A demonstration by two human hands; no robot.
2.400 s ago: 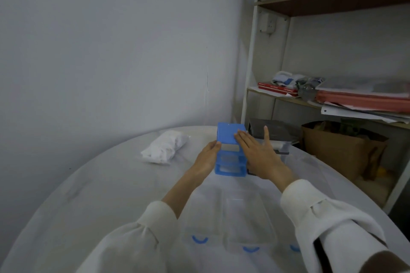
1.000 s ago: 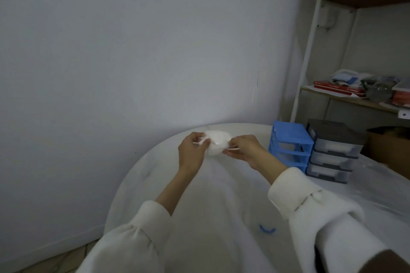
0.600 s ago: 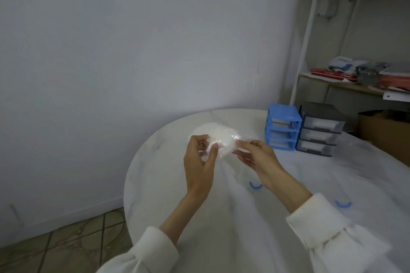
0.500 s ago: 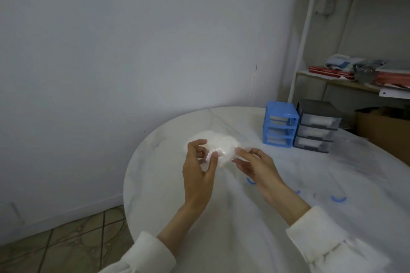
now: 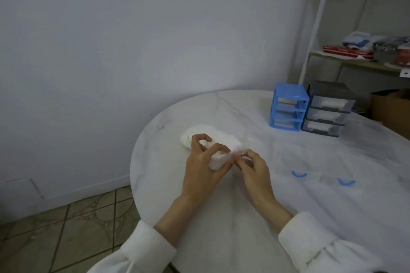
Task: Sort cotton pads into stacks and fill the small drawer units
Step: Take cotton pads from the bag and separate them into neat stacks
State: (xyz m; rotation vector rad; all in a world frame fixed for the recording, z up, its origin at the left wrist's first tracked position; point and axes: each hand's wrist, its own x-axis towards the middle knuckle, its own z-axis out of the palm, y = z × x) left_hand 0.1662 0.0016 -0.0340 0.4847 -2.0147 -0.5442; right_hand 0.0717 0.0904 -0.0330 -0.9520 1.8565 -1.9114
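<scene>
A clear plastic bag of white cotton pads [image 5: 213, 139] lies on the round white table [image 5: 221, 217] near its left edge. My left hand [image 5: 204, 162] grips the near end of the bag. My right hand [image 5: 253, 167] pinches the bag's plastic edge right beside my left fingertips. A blue three-drawer unit [image 5: 288, 108] and a grey three-drawer unit [image 5: 327, 111] stand side by side at the table's far right; the grey drawers show white pads inside. Two clear removed drawers with blue handles [image 5: 299, 174] [image 5: 346, 182] lie on the table right of my hands.
A white wall rises behind the table. A shelf rack [image 5: 363, 60] with red books and clutter stands at the right, a cardboard box [image 5: 390, 111] beneath it. Tiled floor [image 5: 66, 228] lies beyond the table's left edge.
Both hands left the blue drawer unit and picked up the bag of pads. In the last second they brought it down toward the table, nearer to me.
</scene>
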